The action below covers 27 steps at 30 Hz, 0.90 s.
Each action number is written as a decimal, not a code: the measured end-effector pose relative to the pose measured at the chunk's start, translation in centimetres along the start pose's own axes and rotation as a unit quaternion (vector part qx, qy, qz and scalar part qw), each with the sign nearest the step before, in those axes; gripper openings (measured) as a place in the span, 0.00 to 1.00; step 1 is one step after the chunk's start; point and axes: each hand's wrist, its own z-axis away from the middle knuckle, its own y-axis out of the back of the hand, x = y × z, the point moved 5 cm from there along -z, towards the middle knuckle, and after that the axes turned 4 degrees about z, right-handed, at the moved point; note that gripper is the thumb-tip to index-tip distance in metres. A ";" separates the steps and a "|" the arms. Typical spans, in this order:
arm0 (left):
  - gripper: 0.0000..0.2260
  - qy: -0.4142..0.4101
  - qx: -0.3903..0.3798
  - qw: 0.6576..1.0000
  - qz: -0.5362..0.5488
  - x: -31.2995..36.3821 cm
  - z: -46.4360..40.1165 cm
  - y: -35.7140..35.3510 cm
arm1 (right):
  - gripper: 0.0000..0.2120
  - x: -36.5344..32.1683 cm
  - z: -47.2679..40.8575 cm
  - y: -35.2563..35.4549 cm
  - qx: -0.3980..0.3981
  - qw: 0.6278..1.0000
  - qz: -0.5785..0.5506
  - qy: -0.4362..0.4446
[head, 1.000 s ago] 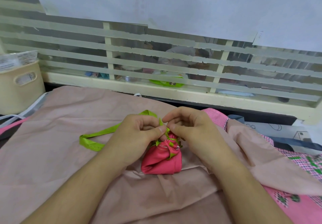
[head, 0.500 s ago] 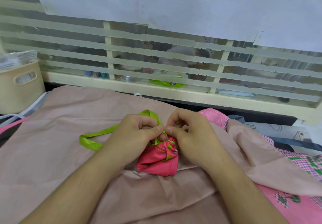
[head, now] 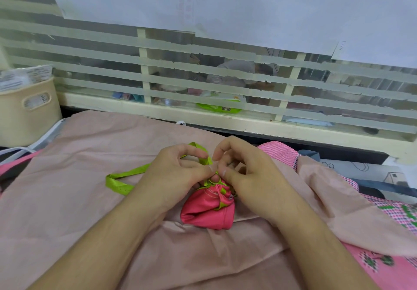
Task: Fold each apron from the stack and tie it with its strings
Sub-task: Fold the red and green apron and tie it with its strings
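Observation:
A small bundle of folded bright pink apron (head: 208,209) lies on pale pink cloth (head: 90,199) in front of me. A green string (head: 126,177) wraps its top and trails off to the left in a loop. My left hand (head: 173,174) pinches the green string just above the bundle between thumb and forefinger. My right hand (head: 246,172) meets it there, fingertips curled onto the string at the knot. The knot itself is mostly hidden by my fingers.
More aprons lie at the right: pink checked fabric (head: 401,213) with green embroidery and a pale pink one draped over it. A beige plastic basket (head: 27,111) stands at the far left. A striped glass partition (head: 203,82) runs along the back.
Both hands have stayed at the top of the bundle, working the green string. The bundle shifted slightly left and the fingers have changed their grip at the knot.

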 end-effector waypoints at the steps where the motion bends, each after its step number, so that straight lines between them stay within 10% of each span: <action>1: 0.14 -0.003 -0.001 1.000 -0.004 0.1 0.0 0.0 | 0.14 -0.1 0.0 0.0 -0.004 1.000 0.000 0.006; 15: 0.14 -0.047 -0.060 0.994 -0.084 0.8 0.4 -0.2 | 0.12 -0.7 0.3 0.7 0.009 0.999 0.027 -0.038; 27: 0.13 -0.125 0.041 0.977 -0.165 2.0 1.1 0.1 | 0.09 -0.1 0.0 0.7 0.052 0.994 0.080 -0.056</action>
